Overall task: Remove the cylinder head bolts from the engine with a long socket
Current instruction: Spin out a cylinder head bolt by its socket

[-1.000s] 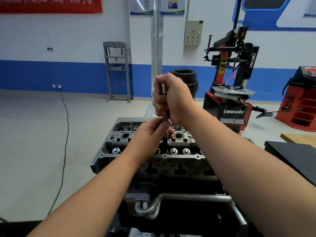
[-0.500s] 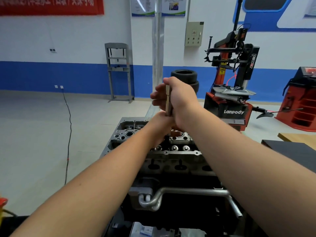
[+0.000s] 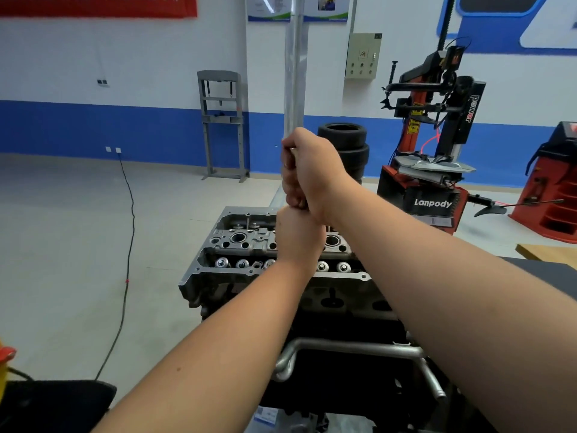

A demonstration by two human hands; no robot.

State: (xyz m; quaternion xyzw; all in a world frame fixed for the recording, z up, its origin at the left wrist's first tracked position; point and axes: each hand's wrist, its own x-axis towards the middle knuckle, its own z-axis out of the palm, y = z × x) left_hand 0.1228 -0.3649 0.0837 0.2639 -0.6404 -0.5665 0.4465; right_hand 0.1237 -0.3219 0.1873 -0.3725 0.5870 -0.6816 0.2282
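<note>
- Your right hand [image 3: 307, 170] gripped the socket handle [image 3: 292, 153] upright; your left hand [image 3: 298, 232] clasped underneath, over the cylinder head [image 3: 249, 242].
- Tilting it risked slipping off the hidden bolt.

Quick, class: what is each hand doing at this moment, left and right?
Right hand: fist curled round the tool handle, above the cylinder head.
Left hand: directly below the right, fingers hidden; grip cannot be told.
</note>
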